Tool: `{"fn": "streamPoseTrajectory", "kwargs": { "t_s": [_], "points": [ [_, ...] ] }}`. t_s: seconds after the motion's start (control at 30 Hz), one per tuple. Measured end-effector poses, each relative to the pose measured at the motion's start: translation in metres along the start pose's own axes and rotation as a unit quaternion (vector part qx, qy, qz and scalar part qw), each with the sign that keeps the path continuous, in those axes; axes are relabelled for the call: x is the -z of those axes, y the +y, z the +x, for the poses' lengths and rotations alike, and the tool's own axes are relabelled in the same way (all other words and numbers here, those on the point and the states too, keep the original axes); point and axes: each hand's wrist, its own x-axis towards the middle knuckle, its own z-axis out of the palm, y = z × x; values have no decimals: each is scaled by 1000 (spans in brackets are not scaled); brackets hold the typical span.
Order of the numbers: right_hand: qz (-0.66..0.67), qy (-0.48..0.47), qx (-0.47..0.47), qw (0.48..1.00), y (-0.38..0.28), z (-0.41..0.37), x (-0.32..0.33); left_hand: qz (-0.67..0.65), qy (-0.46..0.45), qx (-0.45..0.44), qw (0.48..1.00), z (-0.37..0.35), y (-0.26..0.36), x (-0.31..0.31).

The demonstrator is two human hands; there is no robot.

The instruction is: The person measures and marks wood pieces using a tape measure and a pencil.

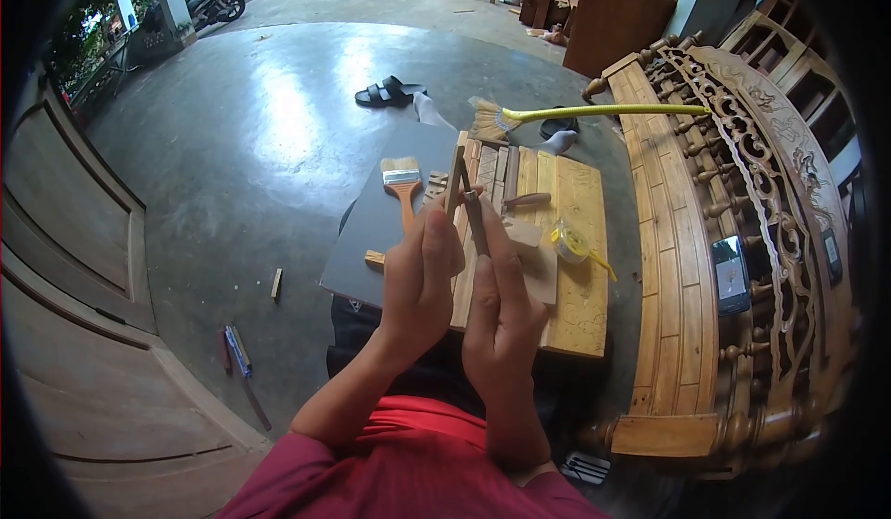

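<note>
My left hand (422, 264) is closed around a narrow wooden strip (454, 183) held upright. Close beside it, my right hand (501, 324) grips the dark handle of a slim chisel-like carving tool (476, 224). The tool's thin blade points up and away, right at the strip's side. Both hands are over a wooden workboard (583, 315) in front of me. A paintbrush (403, 189) with an orange handle lies on the grey panel to the left. Right of my hands are a dark wooden handle (527, 200) and a clear round case with yellow tape (569, 240).
A carved wooden bench (664, 268) stands at the right, with a phone (730, 276) on it. A yellow-handled broom (603, 110) reaches over the board's far end. Wooden panels (74, 203) are at left. Several tools (238, 352) and a wood scrap (277, 283) lie on the floor.
</note>
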Motion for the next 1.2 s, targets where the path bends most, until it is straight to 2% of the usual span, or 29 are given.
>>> {"fn": "streamPoseTrajectory", "kwargs": {
  "t_s": [0.3,0.4,0.8,0.9,1.2],
  "points": [
    [27,-14,-63,998,-8,-2,5,22,-2,-8,1000,-3,0,-5],
    [-32,18,5,999,-2,-1,0,14,-2,-6,1000,-3,1,-5],
    [-110,-24,16,994,1,-3,-1,24,23,-6,999,-4,-10,6],
    [-57,0,20,998,2,-1,-6,18,22,-3,1000,-3,-11,8],
    [-9,-19,-10,1000,2,-2,-6,16,17,0,1000,-2,-10,9]
  ]
}}
